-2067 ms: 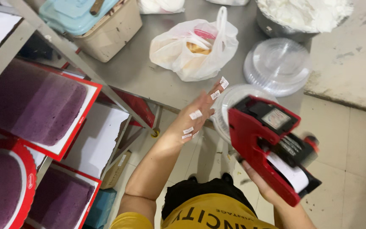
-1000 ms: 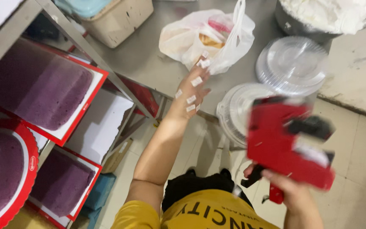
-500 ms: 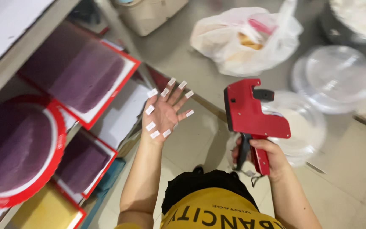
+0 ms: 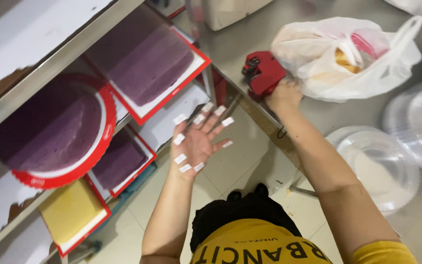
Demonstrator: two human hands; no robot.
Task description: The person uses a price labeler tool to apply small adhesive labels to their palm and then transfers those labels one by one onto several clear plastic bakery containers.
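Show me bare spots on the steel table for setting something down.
Bare steel table lies between the white box and bag, behind the label gun. A strip runs below the bag, beside the right hand. The right side is crowded with clear lids.

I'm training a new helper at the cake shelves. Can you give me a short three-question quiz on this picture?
1. True or false: the left hand has small white stickers on its palm and fingers.
2. What does the right hand grip on the steel table?
3. The round purple cake sits on a board rimmed in: A) red, B) blue, C) green?

Key: 1 true. 2 the red label gun, beside the white plastic bag. 3 A.
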